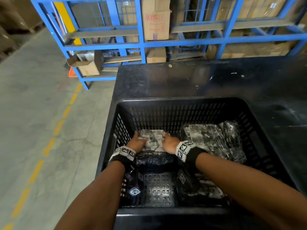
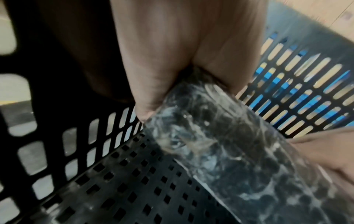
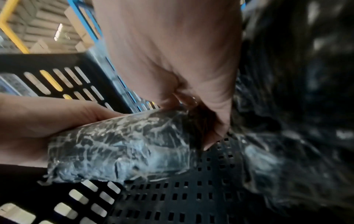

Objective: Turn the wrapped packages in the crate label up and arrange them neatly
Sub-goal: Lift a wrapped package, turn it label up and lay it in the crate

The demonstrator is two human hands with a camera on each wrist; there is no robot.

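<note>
Now both hands, left hand and right hand, grip the ends of a wrapped package at the crate's centre-left in frame. It seems mid-placement; next, press it flat, label up, squared against the far wall.

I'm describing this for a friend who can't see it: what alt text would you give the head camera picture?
Two bare hands, the left hand and the right hand, grip the ends of a plastic-wrapped package inside a black slotted crate on a dark table. More wrapped packages lie to its right, and blue shelving with cardboard boxes stands behind.
</note>
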